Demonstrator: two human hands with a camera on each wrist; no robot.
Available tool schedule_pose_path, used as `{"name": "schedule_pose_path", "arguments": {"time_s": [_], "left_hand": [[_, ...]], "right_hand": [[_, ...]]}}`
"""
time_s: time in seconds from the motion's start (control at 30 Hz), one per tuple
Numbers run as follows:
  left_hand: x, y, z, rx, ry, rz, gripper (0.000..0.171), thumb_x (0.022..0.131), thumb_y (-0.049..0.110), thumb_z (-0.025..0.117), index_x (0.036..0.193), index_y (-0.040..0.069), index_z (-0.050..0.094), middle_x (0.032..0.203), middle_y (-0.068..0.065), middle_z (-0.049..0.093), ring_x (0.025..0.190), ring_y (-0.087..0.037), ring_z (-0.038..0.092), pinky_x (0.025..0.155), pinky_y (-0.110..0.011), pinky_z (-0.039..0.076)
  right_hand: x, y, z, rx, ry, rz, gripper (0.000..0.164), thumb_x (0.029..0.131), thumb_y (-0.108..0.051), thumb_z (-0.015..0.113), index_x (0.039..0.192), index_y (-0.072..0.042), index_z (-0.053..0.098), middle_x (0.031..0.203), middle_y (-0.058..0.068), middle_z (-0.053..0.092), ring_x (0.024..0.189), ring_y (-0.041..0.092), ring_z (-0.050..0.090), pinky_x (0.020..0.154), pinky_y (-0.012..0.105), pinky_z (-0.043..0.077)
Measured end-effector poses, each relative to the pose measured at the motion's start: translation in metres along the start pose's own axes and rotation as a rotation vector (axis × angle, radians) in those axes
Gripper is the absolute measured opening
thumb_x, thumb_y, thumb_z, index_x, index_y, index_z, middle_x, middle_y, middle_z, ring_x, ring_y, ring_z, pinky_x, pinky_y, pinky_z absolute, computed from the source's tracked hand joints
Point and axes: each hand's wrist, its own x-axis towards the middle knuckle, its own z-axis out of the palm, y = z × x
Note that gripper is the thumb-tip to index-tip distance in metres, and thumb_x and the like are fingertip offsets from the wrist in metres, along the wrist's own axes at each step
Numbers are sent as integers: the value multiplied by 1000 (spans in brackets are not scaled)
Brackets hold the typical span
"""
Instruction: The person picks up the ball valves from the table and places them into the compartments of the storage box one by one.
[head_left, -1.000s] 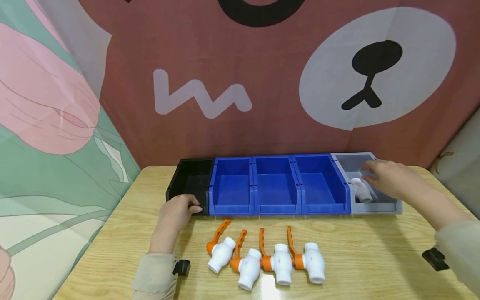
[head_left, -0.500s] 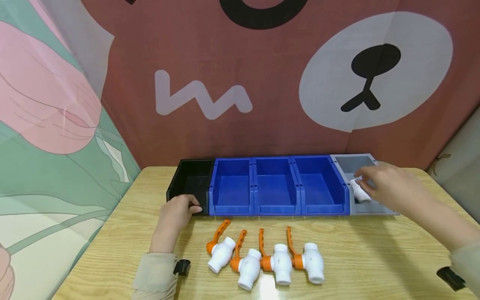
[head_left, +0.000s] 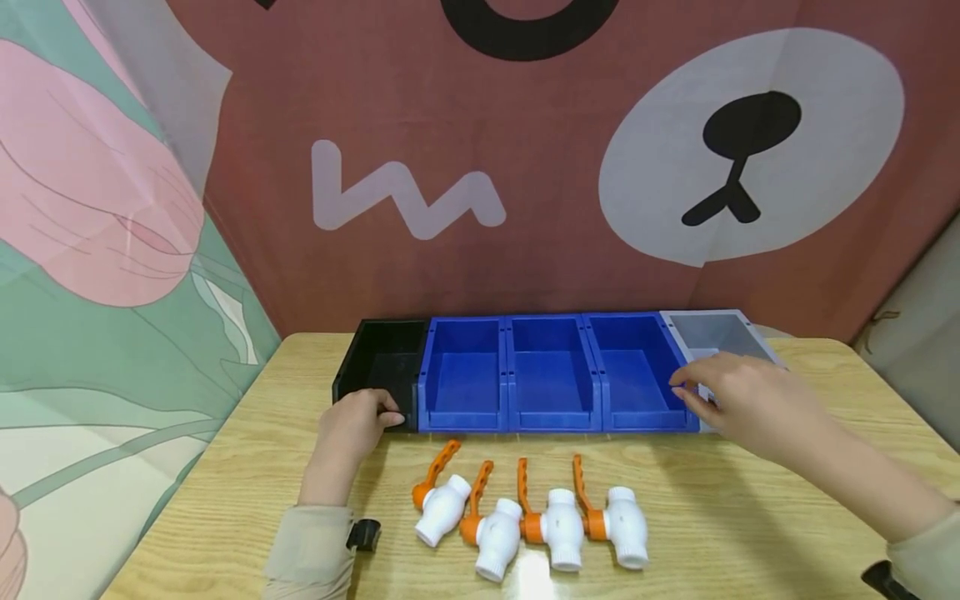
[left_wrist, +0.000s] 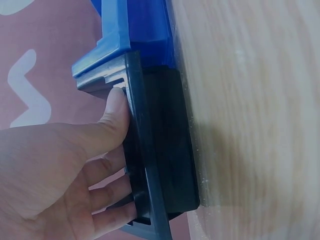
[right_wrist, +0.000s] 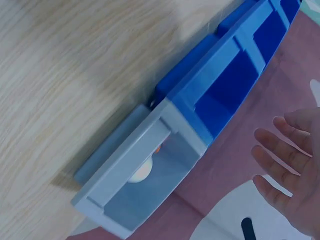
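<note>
My left hand [head_left: 355, 425] rests at the front rim of the black bin [left_wrist: 165, 145]. Its thumb lies along the rim and its fingers touch it; some fingertips are hidden. My right hand [head_left: 757, 404] hovers over the front of the grey bin [right_wrist: 145, 175], its loosely bent fingertips near the neighbouring blue bin [head_left: 637, 375]. Nothing shows between its fingers [right_wrist: 280, 170]. A white ball valve [right_wrist: 141, 171] with a bit of orange lies inside the grey bin, mostly hidden by the hand in the head view.
On the table [head_left: 720, 517] in front of the bins lie several white ball valves [head_left: 564, 529] with orange handles [head_left: 523, 483], side by side. More blue bins [head_left: 551, 375] join the row between black and grey. A patterned cloth [head_left: 525, 267] hangs behind.
My right hand has moved left and toward me, away from the valve in the grey bin, which has stayed inside. My left hand has kept its place on the black bin.
</note>
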Motion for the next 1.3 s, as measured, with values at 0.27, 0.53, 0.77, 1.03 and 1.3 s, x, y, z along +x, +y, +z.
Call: {"name": "schedule_pose_path", "arguments": {"time_s": [0.27,0.53,0.77,1.03,1.3], "left_hand": [[-3,1,-4,4,-5,10,10,88,22,76,85,13,74,89,-5,72,81,-29,67,69,-48,54],[-3,2,-4,3,-1,13,9,88,22,76,85,14,74,88,-5,72,80,-28,67,68,-48,54],[-3,1,-3,7,-3,10,10,88,23,76,84,14,74,88,-5,72,81,-28,67,69,-48,54],[-1,1,-1,7,3,10,9,88,23,76,84,15,74,89,-5,72,81,-29,67,68,-48,54],[0,1,0,8,10,10,10,88,23,76,84,15,74,88,-5,72,81,-29,67,68,-48,54]], "right_hand": [[0,-19,7,33,22,-100,6,84,-20,76,89,-18,74,82,-10,67,72,13,65,68,41,57],[-7,-35,15,60,34,-133,19,73,-15,82,89,-21,73,82,-12,66,68,7,62,54,28,51],[-12,-52,23,112,28,-173,10,90,-31,74,90,-20,73,85,-13,66,72,7,63,59,27,54],[-15,-71,27,125,11,-205,18,78,-25,82,91,-20,70,88,-11,65,77,10,64,66,34,56],[-19,-86,27,123,-65,-207,22,79,-32,82,93,-21,70,91,-11,65,80,12,63,68,37,55]]}}
